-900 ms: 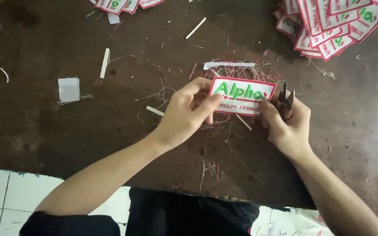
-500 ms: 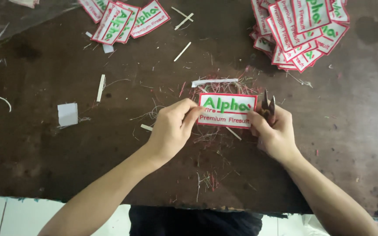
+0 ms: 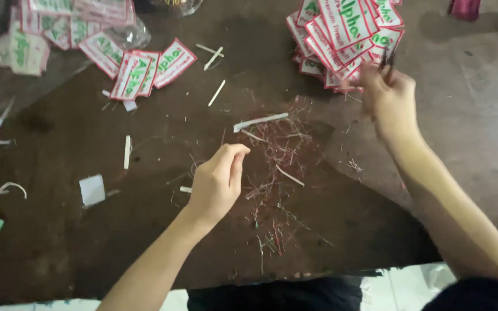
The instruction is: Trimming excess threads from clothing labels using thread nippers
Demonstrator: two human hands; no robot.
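1. The right hand [image 3: 390, 95] is stretched out to the heap of patches [image 3: 347, 34] at the far right of the table [image 3: 462, 144], and its fingertips are laid against the heap's near edge.
2. A pair of small snips [image 3: 388, 57] is seen poking up from the right hand; the fingers are blurred, so it cannot be told how tightly they are closed, or whether a patch is pinched as well.
3. The left hand [image 3: 217, 184] is held loosely curled over the table, near the middle, with nothing gripped between its fingers.
4. Just right of the left hand, a litter of red and green thread clippings [image 3: 275, 167] is spread over the dark tabletop, with a white strip [image 3: 260, 122] at its far edge.
5. A second group of patches [image 3: 139, 66] is laid at the far left, partly under a clear plastic bag [image 3: 128, 34]; the heap at the right is cut off by the upper edge.
6. A small white square [image 3: 91, 190] of paper is seen left of the left hand.
7. Half a second earlier, one patch was held between both hands over the clippings; it is no longer there, the right hand has been moved to the heap, and the left hand has been left empty.
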